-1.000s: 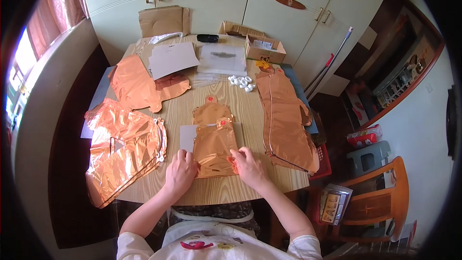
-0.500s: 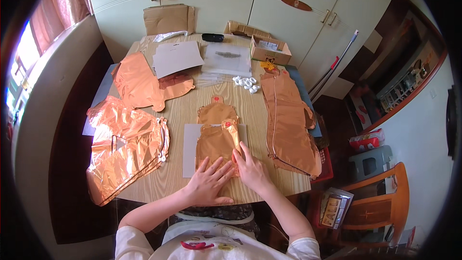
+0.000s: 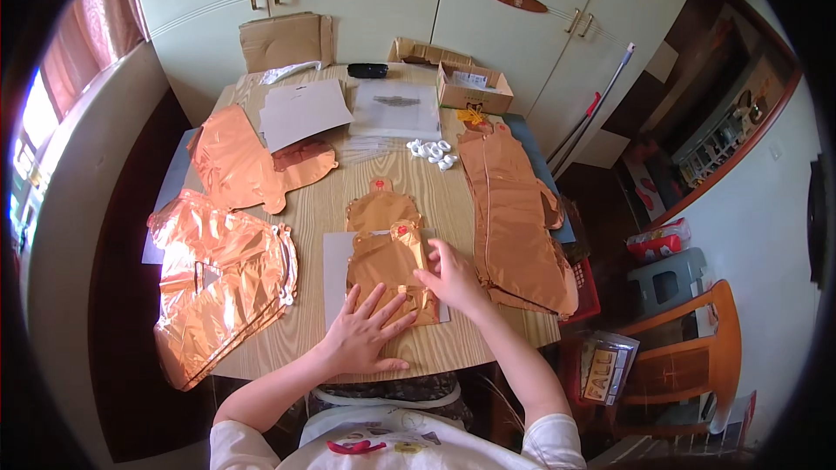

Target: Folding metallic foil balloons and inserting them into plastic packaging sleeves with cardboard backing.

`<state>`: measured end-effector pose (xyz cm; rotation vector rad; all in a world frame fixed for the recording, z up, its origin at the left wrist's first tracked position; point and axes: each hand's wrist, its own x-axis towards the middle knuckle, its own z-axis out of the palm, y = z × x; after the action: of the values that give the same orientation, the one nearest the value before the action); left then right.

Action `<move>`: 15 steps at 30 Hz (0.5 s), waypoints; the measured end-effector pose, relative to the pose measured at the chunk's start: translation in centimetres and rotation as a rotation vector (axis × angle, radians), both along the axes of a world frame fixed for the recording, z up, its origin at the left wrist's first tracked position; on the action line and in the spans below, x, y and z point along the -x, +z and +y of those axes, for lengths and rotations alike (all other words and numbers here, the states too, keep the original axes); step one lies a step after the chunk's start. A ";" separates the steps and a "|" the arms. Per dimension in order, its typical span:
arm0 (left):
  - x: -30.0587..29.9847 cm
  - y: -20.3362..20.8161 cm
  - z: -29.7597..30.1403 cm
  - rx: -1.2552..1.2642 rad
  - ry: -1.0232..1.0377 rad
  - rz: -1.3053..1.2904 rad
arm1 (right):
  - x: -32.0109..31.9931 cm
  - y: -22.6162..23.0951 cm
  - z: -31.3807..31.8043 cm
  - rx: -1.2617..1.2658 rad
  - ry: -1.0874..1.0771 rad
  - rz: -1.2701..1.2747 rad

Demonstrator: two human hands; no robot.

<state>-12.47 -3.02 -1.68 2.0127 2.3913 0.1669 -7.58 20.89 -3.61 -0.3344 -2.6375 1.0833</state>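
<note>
Your left hand [image 3: 366, 332] has fingers splayed flat, your right hand [image 3: 455, 282] curls at the edge (can't tell if it's pinching) of that shiny copper foil piece [image 3: 374, 263] over pale-grey rectangular card [image 3: 333, 274] on the wood-grain bench [image 3: 300, 320], so looks mid-fold, probably wants smoothing next.

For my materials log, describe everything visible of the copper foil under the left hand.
The foil looks thin, coppery, shiny and creased, with a red mark near its far end. It lies on a pale card, its right side folded inward. The left hand lies spread over its near part; the right hand is at its right edge. Whether the piece beyond joins it is unclear.
</note>
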 end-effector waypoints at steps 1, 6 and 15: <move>0.0 0.1 0.0 0.002 -0.001 -0.001 | 1.1 0.0 0.2 0.099 -0.006 -0.049; 0.1 -0.2 0.0 -0.021 -0.013 0.015 | 5.3 -0.2 1.5 0.299 -0.009 -0.210; 0.0 0.0 0.2 -0.022 -0.011 -0.001 | 7.8 -1.5 2.8 0.304 -0.100 0.045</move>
<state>-12.47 -2.87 -1.66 2.0343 2.3877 0.1947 -15.43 23.66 -5.10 -0.4911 -2.3876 1.4398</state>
